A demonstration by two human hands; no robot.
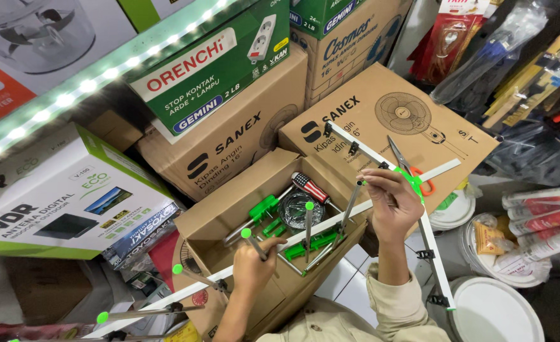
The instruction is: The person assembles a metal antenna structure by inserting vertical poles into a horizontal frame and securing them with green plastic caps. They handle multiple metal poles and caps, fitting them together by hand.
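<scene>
Hands at lower centre of the frame, both raised over an open cardboard box (229, 215). The left hand (253, 269), forearm rising from the bottom edge, is clenched around a thin metal rod (254, 246) with a green tip, the rod slanting up and to the left. The right hand (390, 202), wrist bent and sleeve visible below it, pinches with its fingertips the top of a second grey rod (349, 208) at centre right; this rod meets a long white antenna boom (305, 231) that runs diagonally from lower left to centre right across the box mouth. Further green-tipped rods stand out along the boom toward the lower left corner. A second white bar (435, 253) drops from the right hand toward the lower right, and another crosses the closed carton (387, 120) at upper centre right. Inside the open box lie a screwdriver (310, 188) with a striped handle, green plastic parts (264, 208) and a coil of cable (300, 210). Scissors (406, 166) rest on the closed carton just beside the right hand. Stacked cartons crowd the upper and left edges; white buckets (495, 310) fill the lower right. Open room is narrow, limited to the space above the box.
</scene>
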